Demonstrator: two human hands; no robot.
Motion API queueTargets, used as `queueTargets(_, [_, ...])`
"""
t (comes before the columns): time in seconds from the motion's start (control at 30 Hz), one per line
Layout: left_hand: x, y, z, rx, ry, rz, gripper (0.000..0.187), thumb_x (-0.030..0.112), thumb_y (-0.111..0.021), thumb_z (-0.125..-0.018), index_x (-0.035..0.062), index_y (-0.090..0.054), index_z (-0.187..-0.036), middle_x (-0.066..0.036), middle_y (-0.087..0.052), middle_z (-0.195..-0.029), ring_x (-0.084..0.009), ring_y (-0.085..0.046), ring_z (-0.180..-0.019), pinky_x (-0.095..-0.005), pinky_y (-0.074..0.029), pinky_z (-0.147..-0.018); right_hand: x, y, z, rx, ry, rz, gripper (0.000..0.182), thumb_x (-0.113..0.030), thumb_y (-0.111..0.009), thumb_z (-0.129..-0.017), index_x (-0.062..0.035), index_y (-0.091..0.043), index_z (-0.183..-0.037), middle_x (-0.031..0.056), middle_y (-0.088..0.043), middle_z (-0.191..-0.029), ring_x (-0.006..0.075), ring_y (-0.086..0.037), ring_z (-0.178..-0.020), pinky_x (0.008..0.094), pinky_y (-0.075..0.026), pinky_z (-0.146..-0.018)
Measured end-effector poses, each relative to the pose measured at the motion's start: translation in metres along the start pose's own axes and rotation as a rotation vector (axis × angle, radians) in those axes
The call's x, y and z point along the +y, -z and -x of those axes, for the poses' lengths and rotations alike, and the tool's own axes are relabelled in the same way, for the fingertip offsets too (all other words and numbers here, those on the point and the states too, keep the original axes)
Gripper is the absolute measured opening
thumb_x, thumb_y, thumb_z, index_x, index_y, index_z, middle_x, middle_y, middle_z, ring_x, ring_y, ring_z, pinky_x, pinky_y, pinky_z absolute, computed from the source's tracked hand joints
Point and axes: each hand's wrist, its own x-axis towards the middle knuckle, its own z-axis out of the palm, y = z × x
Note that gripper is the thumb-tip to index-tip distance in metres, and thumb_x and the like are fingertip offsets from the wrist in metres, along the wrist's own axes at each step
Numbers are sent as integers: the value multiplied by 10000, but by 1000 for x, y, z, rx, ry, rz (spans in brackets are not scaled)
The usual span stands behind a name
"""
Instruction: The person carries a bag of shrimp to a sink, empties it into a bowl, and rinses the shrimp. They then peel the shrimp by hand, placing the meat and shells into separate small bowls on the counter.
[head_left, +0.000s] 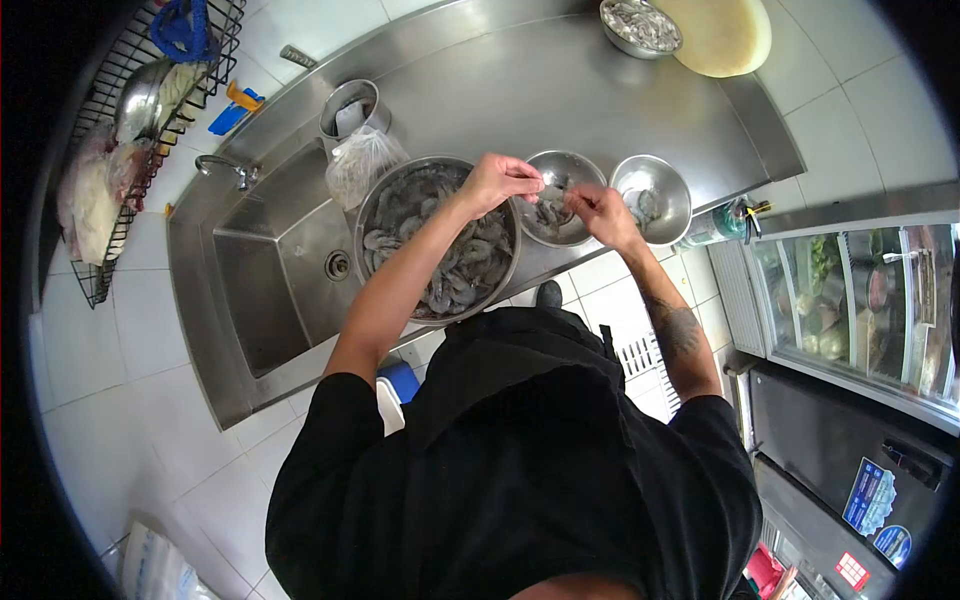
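Hovering over the middle bowl (580, 166), the two hands worked close together near the front edge of the tabletop (520, 90). On the left hand (500, 188), the thumb and fingertips were drawn together at the bowl's left side; anything between them was too small to tell. On the right hand (600, 214), the fingers were curled and blurred, so I could not tell whether they gripped anything. Below them, shrimp (552, 216) lay in the middle bowl. Just to its left, a large pot (359, 238) full of whole shrimp stood along the front edge, while to its right another bowl (677, 215) held a small grey heap. Behind the pot's left side leaned a tied plastic bag (362, 168), beside a metal tin (329, 120) with something pale inside. Toward the tabletop's left end was the sink (265, 290) with its tap (240, 178). At the far right corner, a small bowl (625, 45) of pale pieces sat by a round board (730, 40).
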Motion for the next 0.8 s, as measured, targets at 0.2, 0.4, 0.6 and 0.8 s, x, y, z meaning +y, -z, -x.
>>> queueTargets(0.2, [2,8,7,116,-28,-15,185,47,-718,-838,-66,-666,-975,-112,-691,-864,-146,-657,-723,-265,-543,-699,1,7,7,32,-50,-186,210,-190,-602,-924,1,-651,-852,84,-615,-705,109,-539,-682,292,-434,-626])
queueTargets(0.4, [2,17,15,162,-203,-263,116,6,-700,-827,-19,-676,-938,-54,-681,-859,-144,-656,-774,-269,-542,-748,24,4,2,15,-69,155,237,-221,-618,-910,12,-660,-923,65,-624,-714,158,-581,-651,338,-472,-632])
queueTargets(0.6, [10,-41,16,361,-738,-914,115,9,-701,-785,15,-653,-890,-92,-660,-929,-215,-683,-771,-291,-561,-647,-5,-41,-17,169,-346,-1090,149,-114,-631,-862,22,-669,-819,40,-585,-637,122,-528,-550,281,-423,-509])
queueTargets(0.8, [15,-47,23,342,-629,-737,135,30,-708,-780,9,-674,-908,-111,-700,-890,-207,-700,-725,-289,-555,-626,-13,-53,-16,325,-250,-983,116,-49,-603,-837,6,-652,-747,6,-546,-603,81,-472,-498,230,-367,-458])
